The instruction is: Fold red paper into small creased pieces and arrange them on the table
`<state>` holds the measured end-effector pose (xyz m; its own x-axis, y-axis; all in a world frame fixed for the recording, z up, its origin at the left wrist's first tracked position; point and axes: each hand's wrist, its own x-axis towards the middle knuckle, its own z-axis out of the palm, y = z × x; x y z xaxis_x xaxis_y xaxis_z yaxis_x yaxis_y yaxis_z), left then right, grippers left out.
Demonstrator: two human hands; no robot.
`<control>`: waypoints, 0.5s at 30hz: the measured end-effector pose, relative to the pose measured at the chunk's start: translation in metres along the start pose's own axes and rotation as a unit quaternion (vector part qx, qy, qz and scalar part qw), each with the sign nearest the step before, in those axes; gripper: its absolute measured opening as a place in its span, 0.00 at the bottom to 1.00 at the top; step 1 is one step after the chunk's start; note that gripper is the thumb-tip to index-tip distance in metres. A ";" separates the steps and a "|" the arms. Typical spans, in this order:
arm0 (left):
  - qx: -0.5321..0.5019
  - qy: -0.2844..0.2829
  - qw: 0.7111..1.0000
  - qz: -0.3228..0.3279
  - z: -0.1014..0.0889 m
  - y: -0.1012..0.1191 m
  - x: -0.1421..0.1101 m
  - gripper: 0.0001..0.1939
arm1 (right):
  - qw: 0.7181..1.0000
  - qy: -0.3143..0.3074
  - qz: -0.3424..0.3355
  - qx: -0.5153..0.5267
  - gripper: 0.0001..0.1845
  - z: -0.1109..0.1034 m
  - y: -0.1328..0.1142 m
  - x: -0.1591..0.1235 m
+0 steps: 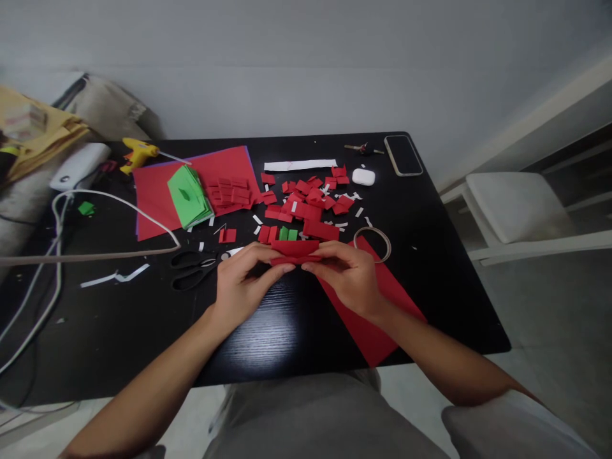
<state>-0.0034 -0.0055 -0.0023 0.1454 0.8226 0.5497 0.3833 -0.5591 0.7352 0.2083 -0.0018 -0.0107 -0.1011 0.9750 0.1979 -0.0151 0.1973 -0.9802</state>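
Observation:
Both hands meet over the middle of the black table [296, 331]. My left hand [241, 280] and my right hand [347, 274] pinch a small folded piece of red paper [295, 250] from either end, fingers closed on it. Just behind it lies a heap of small folded red pieces [306, 204], with two green ones [287, 234] among them. A red sheet [377, 319] lies under my right wrist. Black scissors [194, 269] rest just left of my left hand.
At the back left are a large red sheet [153, 191], a green paper stack [190, 196] and a yellow glue gun [136, 153]. A phone [403, 155], keys [363, 150], an earbud case [363, 176], a tape ring [373, 242] and white cables [62, 255] also lie around. A white chair [516, 210] stands right.

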 end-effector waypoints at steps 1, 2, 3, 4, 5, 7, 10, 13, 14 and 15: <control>-0.002 0.006 1.000 -0.014 0.001 0.000 -0.001 0.08 | 1.000 0.008 0.006 0.003 0.08 0.001 0.000 -0.001; -0.004 0.010 1.000 -0.028 0.002 0.001 -0.001 0.08 | 1.000 0.015 0.014 0.006 0.08 0.002 0.000 -0.001; -0.005 0.014 0.999 -0.044 0.004 0.002 -0.002 0.08 | 0.999 0.021 0.025 0.009 0.08 0.003 0.000 -0.002; -0.007 0.016 0.998 -0.058 0.005 0.002 -0.003 0.08 | 0.999 0.026 0.039 0.014 0.09 0.003 0.000 -0.003; -0.010 0.019 0.997 -0.072 0.006 0.003 -0.003 0.08 | 0.998 0.029 0.055 0.019 0.10 0.004 -0.001 -0.004; -0.019 0.025 0.995 -0.091 0.007 0.004 -0.003 0.08 | 0.996 0.034 0.083 0.028 0.13 0.005 -0.002 -0.005; -0.041 0.021 0.993 -0.110 0.007 0.005 -0.002 0.06 | 0.993 0.034 0.109 0.044 0.15 0.006 -0.003 -0.004; -0.057 0.010 0.991 -0.123 0.006 0.005 -0.001 0.05 | 0.991 0.027 0.117 0.065 0.16 0.006 -0.004 -0.002; -0.061 0.008 0.990 -0.127 0.006 0.005 -0.001 0.05 | 0.991 0.025 0.112 0.068 0.17 0.005 -0.004 -0.001; -0.064 0.006 0.989 -0.132 0.006 0.005 -0.001 0.05 | 0.992 0.021 0.105 0.069 0.17 0.005 -0.004 -0.001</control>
<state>0.0036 -0.0087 -0.0019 0.0443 0.9407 0.3364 0.2871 -0.3345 0.8976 0.2034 -0.0037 -0.0071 -0.0744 0.9971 -0.0130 -0.1340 -0.0230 -0.9907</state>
